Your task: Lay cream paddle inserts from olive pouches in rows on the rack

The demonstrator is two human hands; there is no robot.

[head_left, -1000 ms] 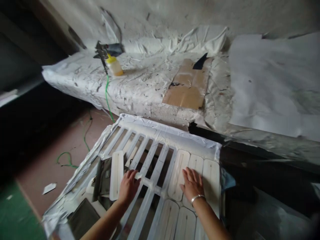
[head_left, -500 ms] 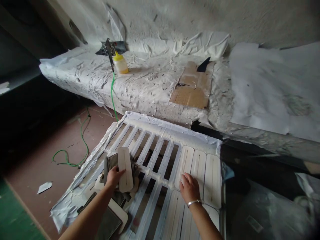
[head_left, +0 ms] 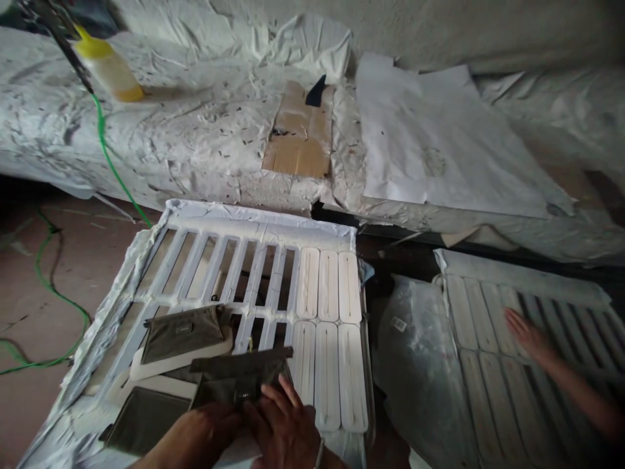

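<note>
A dark olive fabric piece (head_left: 244, 372), like a flat pouch with a small metal fitting, lies under both hands at the bottom of the view. My left hand (head_left: 208, 426) is curled at its lower edge, with most fingertips hidden. My right hand (head_left: 286, 420), a bracelet at its wrist, is closed on the lower right part, its fingers bent over the fabric. Beside them more olive pieces (head_left: 183, 332) lie heaped with off-white boards (head_left: 146, 371) on a slatted rack (head_left: 227, 277). Oblong off-white panels (head_left: 329, 286), each with a lengthwise line, fill the rack's right side.
A co-worker's hand (head_left: 527, 333) rests over a second rack (head_left: 527, 267) at right, with clear plastic sheeting (head_left: 415, 345) between racks. Behind runs a covered ledge (head_left: 209, 130) with a squeeze bottle (head_left: 110, 68), cardboard (head_left: 300, 140) and a green hose (head_left: 110, 156).
The view has swung right. My left hand has let go of the oblong panel it held, and my right hand has left the laid panels. Both are now together on the olive fabric piece.
</note>
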